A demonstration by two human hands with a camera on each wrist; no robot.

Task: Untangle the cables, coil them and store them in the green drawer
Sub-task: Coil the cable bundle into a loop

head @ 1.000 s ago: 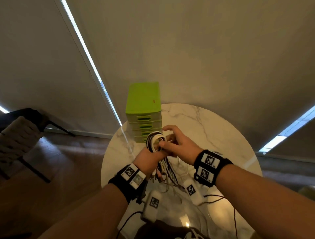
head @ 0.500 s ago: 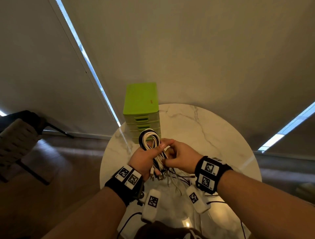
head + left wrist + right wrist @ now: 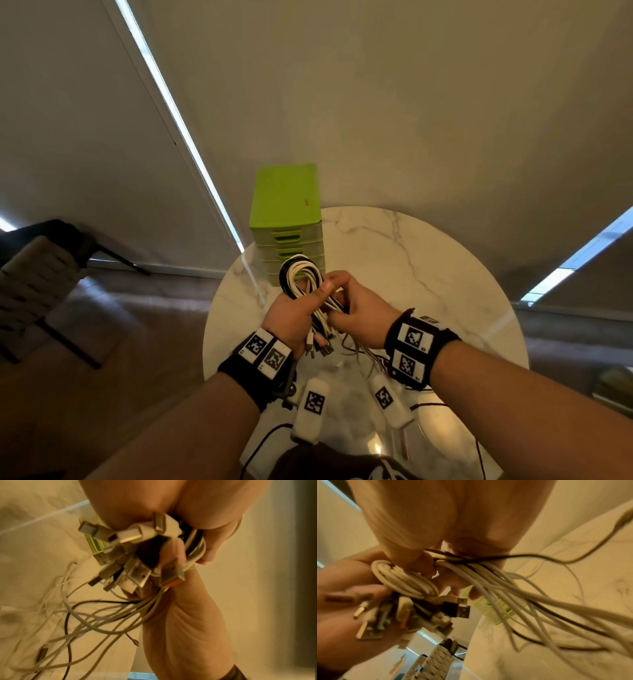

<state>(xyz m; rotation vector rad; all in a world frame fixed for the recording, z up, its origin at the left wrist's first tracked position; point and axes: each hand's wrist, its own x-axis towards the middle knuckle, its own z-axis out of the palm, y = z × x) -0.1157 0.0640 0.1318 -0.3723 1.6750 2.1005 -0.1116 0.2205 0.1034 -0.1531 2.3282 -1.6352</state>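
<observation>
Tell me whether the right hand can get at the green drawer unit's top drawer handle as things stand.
Probably not yet. The path looks free: the green drawer unit stands just beyond the hands, its top handle slot showing above the cable bundle. But the right hand grips the trailing cables, and the left hand holds the coil.

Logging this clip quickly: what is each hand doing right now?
Left hand: curled round the coiled cables, grip closed.
Right hand: fingers closed on the loose cable strands beside the coil.

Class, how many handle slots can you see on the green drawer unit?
2: one on the top drawer, one on the drawer below. Lower ones may hide behind the coiled cables.
</observation>
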